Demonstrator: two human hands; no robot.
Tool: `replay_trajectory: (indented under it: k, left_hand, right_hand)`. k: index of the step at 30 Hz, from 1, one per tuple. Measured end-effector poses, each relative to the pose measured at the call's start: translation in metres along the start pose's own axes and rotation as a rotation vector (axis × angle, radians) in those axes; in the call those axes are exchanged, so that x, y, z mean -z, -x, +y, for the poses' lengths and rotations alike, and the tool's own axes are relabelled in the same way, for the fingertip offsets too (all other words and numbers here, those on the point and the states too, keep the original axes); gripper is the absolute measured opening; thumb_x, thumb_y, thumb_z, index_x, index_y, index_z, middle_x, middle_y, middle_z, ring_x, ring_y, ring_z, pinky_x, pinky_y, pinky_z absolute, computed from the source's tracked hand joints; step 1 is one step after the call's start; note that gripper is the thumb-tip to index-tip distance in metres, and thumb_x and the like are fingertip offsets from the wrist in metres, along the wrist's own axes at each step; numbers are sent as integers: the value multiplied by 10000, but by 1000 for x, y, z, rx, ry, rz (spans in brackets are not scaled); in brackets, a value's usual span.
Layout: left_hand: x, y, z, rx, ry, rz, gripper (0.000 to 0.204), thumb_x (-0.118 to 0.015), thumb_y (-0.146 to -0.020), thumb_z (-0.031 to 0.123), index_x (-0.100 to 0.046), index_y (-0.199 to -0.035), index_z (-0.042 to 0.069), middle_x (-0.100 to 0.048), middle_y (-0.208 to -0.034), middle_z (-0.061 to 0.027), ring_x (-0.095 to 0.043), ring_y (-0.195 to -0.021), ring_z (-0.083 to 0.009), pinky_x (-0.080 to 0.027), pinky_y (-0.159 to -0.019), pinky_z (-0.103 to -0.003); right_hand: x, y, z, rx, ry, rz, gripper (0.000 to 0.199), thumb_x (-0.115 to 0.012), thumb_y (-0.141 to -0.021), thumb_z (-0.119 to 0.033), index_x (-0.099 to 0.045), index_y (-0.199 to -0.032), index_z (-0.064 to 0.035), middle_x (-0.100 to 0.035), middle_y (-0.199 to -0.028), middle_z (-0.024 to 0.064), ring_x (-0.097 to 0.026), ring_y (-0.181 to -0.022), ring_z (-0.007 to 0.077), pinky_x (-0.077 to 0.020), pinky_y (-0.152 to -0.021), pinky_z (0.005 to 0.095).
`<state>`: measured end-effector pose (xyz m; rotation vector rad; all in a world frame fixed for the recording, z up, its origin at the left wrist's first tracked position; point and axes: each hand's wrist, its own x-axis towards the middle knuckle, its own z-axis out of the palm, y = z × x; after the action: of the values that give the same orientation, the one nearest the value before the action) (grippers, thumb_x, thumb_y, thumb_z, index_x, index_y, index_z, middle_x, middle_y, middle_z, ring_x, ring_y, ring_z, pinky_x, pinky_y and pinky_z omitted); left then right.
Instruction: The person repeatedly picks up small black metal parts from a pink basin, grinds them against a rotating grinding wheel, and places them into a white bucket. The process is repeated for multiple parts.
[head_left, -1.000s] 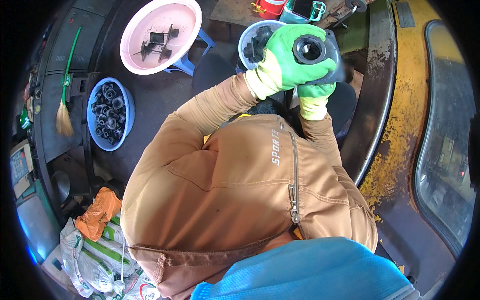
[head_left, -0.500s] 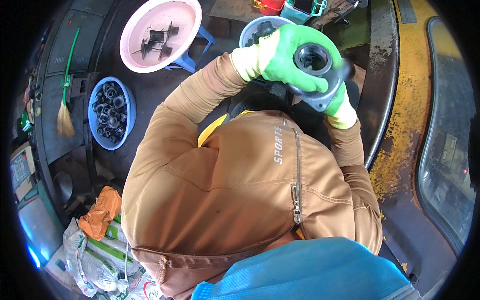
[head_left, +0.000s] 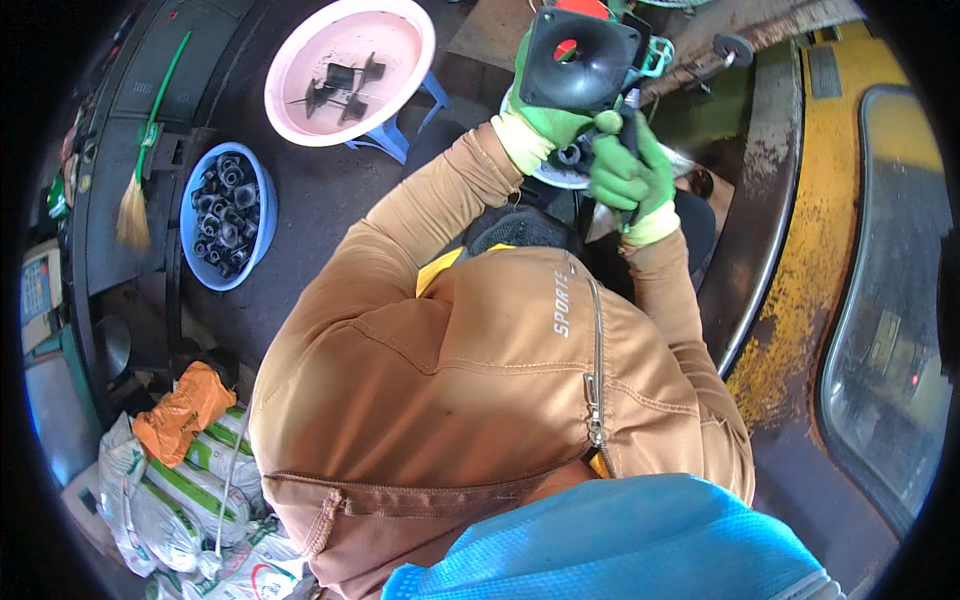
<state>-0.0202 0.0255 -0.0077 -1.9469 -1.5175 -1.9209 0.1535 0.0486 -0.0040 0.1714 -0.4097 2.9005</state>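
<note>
On the dark floor [head_left: 315, 205], a blue basin [head_left: 267, 222] holds black parts [head_left: 228, 215].

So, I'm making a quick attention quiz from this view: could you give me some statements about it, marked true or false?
1. The left hand holds a black square-rimmed part. True.
2. The right hand is uncovered. False: the right hand wears a green glove.
3. The blue basin holds black pieces. True.
4. The pink basin stands on the floor. False: the pink basin rests on a blue stool.
5. An orange bag lies on white sacks. True.
</note>
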Motion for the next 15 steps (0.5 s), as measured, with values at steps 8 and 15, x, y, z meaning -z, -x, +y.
replay_trajectory:
  k: [8, 15]
  left_hand:
    - [20, 3, -53, -12, -353, 0, 458, -742, -780, 224, -596, -1191, 85, -655, -1103, -77, -636, -1031, -224, -514, -888, -331]
    - [88, 41, -76, 203, -262, 86, 502, -725, -791, 223, -556, -1241, 81, -659, -1109, -84, -639, -1042, -231, -517, -892, -332]
  right_hand:
    - [84, 5, -59, -96, 2343, 844, 364, -532, -975, -371, -641, -1151, -71, -619, -760, 99, -588, -617, 193, -442, -568, 329]
    - [108, 19, -49, -362, 2292, 834, 495, -543, -933, -429, -614, -1242, -49, -642, -1164, 248, -596, -1101, 423, -462, -938, 457]
